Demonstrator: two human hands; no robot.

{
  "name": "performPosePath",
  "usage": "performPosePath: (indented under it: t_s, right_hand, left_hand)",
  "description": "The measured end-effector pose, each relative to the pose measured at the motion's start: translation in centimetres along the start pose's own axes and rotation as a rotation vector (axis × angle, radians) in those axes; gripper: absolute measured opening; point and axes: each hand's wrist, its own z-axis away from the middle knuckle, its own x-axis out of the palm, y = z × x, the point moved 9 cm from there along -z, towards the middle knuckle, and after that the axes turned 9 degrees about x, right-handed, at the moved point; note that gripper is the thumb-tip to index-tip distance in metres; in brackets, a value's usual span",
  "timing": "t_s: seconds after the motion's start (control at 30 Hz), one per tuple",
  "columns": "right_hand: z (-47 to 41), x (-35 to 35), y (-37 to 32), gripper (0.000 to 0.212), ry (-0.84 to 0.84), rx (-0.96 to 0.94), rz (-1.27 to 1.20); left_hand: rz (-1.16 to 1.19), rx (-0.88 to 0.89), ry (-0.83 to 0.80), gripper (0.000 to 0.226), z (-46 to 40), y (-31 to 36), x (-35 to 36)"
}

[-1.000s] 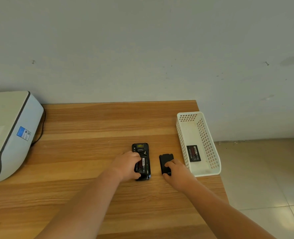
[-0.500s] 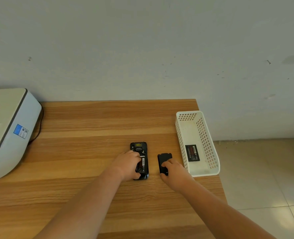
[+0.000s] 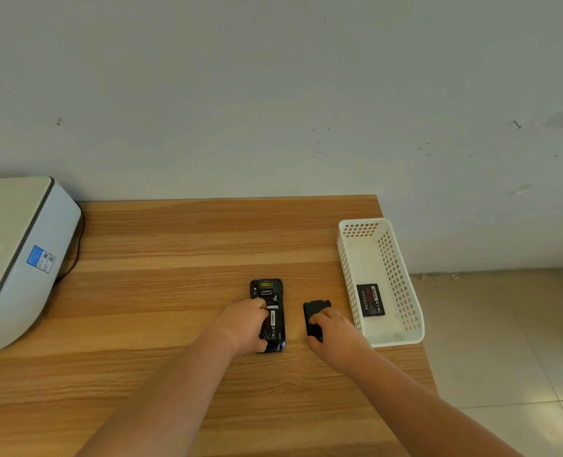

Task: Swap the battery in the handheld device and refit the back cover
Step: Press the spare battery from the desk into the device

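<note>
Two forearms reach in from the lower edge, both bare, with no sleeves showing. The left hand (image 3: pixel 244 326) and right hand (image 3: pixel 334 338) wear no gloves, rings, watch or bands. Fingers (image 3: pixel 319 316) are short and rounded.

Right grip (image 3: pixel 334 334) curled tighter onto back cover (image 3: pixel 315 316), thumb now at cover's near edge.
</note>
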Motion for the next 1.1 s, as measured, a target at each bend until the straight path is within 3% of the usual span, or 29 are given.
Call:
performPosePath:
  t_s: [0.23,0.63,0.93,1.1]
  right_hand:
    - [-0.3,0.1,0.1,0.046,-0.005,0.002,-0.005]
    - [-0.6,0.2,0.1,0.048,-0.017,0.019,0.009]
    - [-2.1,-0.2,-5.1,0.049,0.055,-0.099,0.084]
    - [-3.2,0.2,-6.4,0.05,0.098,-0.092,0.165]
  left_hand:
    - [0.02,0.011,0.007,0.062,-0.3,-0.4,0.1]
    - [0.056,-0.019,0.112,0.055,-0.5,-1.2,-0.9]
    - [0.174,-0.284,0.097,0.045,1.5,-4.5,0.8]
    - [0.121,-0.285,0.065,0.046,0.9,-4.2,1.2]
